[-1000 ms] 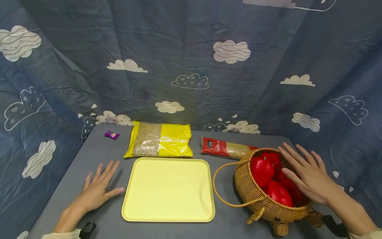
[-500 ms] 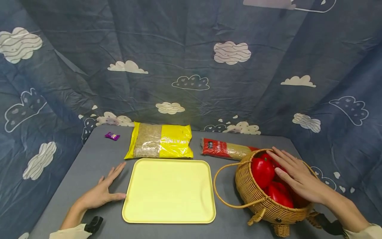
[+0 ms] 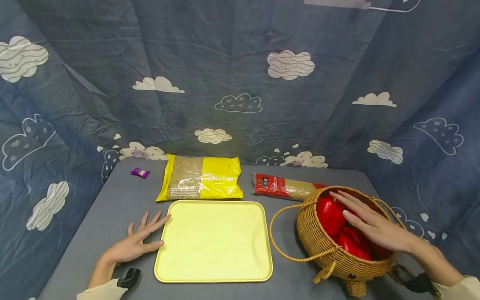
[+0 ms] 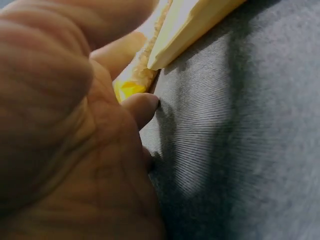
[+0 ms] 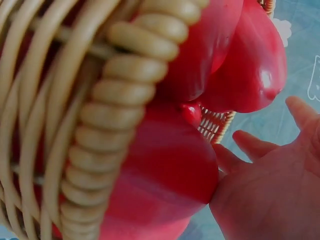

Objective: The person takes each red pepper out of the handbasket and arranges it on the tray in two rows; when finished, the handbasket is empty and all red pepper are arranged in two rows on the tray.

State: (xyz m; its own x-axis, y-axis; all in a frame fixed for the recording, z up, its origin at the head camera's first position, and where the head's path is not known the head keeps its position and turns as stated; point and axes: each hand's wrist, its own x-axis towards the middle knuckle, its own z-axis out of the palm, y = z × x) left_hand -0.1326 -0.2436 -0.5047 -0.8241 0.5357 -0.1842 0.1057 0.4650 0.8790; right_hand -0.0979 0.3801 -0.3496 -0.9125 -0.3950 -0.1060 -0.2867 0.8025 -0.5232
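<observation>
My left hand point(image 3: 131, 246) is spread at the left side of the pale yellow tray point(image 3: 213, 241), its thumb and forefinger reaching over the rim. In the left wrist view the tray's edge point(image 4: 182, 37) shows beyond the fingers. On the right stands a wicker basket point(image 3: 313, 233) shaped like an animal, holding several glossy red bell peppers point(image 3: 330, 216). Over its opening lies my right hand point(image 3: 378, 227), fingers straight, covering some of the peppers. The right wrist view has this hand point(image 5: 280, 185) close beside a large pepper point(image 5: 170, 160), with its fingers uncurled.
Behind the tray lies a yellow bag of flakes or grain point(image 3: 202, 177). A red packet of noodles point(image 3: 288, 186) sits behind the basket, partly hidden by it. Far left is a small purple wrapped candy point(image 3: 140, 173). A dark cloud-print curtain point(image 3: 240, 50) encloses the table point(image 3: 101, 216).
My left hand has moved right, up to the tray's left rim. The right hand has shifted left and come lower over the peppers. The basket and tray have stayed put.
</observation>
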